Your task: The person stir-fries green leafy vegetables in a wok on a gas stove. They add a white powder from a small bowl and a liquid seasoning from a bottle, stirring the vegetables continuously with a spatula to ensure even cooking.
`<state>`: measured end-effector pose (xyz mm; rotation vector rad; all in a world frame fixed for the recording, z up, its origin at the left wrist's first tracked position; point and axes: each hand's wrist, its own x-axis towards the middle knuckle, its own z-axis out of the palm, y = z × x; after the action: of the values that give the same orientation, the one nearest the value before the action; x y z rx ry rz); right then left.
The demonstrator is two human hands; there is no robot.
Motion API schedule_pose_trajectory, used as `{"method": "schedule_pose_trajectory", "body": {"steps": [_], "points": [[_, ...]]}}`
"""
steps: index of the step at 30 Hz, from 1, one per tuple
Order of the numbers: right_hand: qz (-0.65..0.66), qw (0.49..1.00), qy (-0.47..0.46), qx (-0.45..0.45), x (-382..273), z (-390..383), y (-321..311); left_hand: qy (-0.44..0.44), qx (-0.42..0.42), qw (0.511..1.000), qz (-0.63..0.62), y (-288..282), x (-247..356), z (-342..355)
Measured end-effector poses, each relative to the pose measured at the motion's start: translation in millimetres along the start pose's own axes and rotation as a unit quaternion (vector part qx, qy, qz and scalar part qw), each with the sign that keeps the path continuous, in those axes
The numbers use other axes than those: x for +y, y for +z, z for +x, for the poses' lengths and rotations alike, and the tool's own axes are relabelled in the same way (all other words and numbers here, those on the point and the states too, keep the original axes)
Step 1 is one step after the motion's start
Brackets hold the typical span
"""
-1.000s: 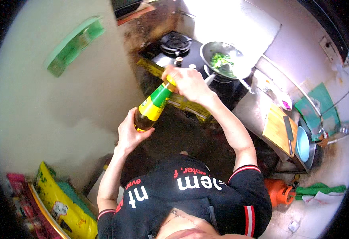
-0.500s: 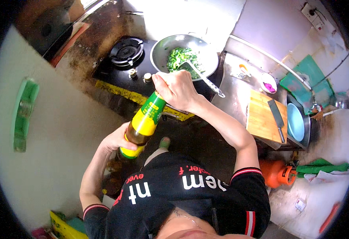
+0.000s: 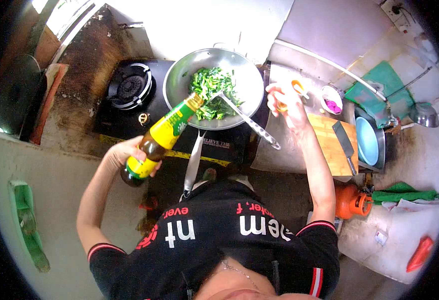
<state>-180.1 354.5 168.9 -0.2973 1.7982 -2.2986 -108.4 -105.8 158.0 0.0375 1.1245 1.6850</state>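
My left hand is wrapped round the lower part of a dark brown glass bottle with yellow and green labels. The bottle leans to the right, its mouth at the near left rim of a steel wok. Chopped green leafy vegetables lie in the wok, and a metal spatula rests in them with its handle over the near right rim. My right hand is raised to the right of the wok, fingers bent round a small yellowish thing that looks like a bottle cap; glare blurs it.
An unused burner sits left of the wok, whose long handle points toward me. On the right counter are a cutting board with a cleaver, a white bowl and a blue basin. An orange gas cylinder stands below.
My right hand has left the bottle's top and moved right, over the counter side. My left hand has moved left, with the bottle now leaning further toward the wok. The view has shifted.
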Motion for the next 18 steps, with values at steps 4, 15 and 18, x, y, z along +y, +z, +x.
{"method": "schedule_pose_trajectory", "body": {"steps": [4, 15, 18], "points": [[-0.468, 0.881, 0.039, 0.044, 24.5, -26.9, -9.8, -0.061, 0.089, 0.992, 0.069, -11.5, 45.1, 9.1], [-0.63, 0.775, -0.041, -0.023, 69.9, -28.0, 6.3, -0.098, 0.161, 0.964, 0.186, 4.7, 106.7, 41.1], [-0.619, 0.785, -0.006, -0.027, 43.3, -41.3, -5.2, -0.093, 0.193, 0.959, 0.188, 1.0, 107.6, 42.6]]}}
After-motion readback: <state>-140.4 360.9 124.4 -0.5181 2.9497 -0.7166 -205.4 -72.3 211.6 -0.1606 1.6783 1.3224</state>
